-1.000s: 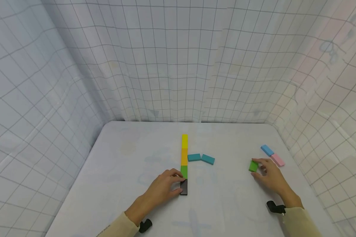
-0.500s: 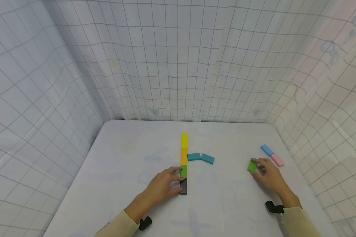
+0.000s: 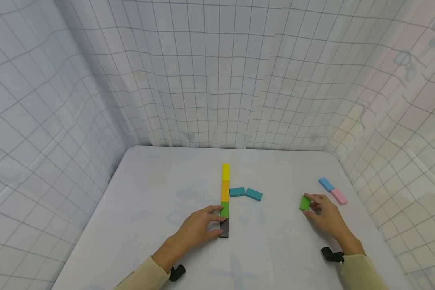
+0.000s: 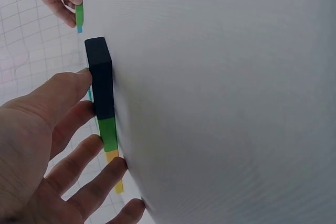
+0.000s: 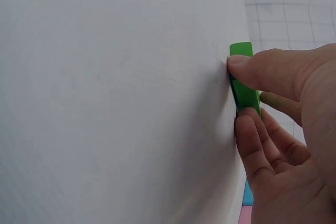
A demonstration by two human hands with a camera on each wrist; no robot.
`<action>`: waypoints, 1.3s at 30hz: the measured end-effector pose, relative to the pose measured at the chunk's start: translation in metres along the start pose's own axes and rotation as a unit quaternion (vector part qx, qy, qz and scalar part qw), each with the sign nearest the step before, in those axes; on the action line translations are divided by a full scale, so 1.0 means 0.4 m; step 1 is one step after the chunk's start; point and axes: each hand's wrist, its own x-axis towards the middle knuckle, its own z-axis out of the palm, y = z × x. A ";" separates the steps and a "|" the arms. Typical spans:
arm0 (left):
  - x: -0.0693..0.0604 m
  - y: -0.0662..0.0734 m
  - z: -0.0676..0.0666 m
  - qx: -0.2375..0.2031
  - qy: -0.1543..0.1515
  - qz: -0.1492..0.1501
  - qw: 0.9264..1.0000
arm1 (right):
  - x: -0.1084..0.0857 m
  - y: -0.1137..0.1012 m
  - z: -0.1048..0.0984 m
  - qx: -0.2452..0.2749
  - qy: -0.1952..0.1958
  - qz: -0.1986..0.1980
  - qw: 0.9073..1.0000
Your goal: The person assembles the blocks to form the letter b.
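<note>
White table (image 3: pixel 159 181), gridded curtains (image 3: pixel 210 80) behind.
Pinches green block (image 3: pixel 305 203), well right of block row (image 3: pixel 225 191), between thumb and fingertips of right hand (image 3: pixel 325 216); touches left side of black block (image 3: pixel 225 229) with spread fingers of left hand (image 3: pixel 198 226).

pale beige sleeves (image 3: pixel 362 273); small dark lettering (image 3: pixel 125 278) along left one; stubby black cameras (image 3: pixel 332 255) at both wrists.
</note>
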 end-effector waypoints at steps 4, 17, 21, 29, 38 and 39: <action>0.000 -0.001 0.000 0.001 -0.001 -0.003 1.000 | 0.001 -0.009 0.006 0.003 0.004 -0.005 1.000; -0.003 -0.002 0.000 0.005 0.006 0.002 1.000 | 0.009 -0.049 0.035 0.024 0.007 -0.046 0.999; -0.004 -0.006 0.005 0.004 0.007 0.002 1.000 | 0.014 -0.064 0.044 0.031 0.005 -0.058 0.998; -0.002 -0.008 0.005 0.000 0.006 0.006 1.000 | 0.022 -0.085 0.066 0.045 -0.018 -0.065 0.997; -0.002 -0.009 0.005 0.006 0.008 0.010 1.000 | 0.033 -0.122 0.087 0.043 -0.044 -0.074 0.995; -0.001 -0.009 0.006 0.008 0.008 0.009 1.000 | 0.034 -0.128 0.088 0.045 -0.048 -0.073 0.995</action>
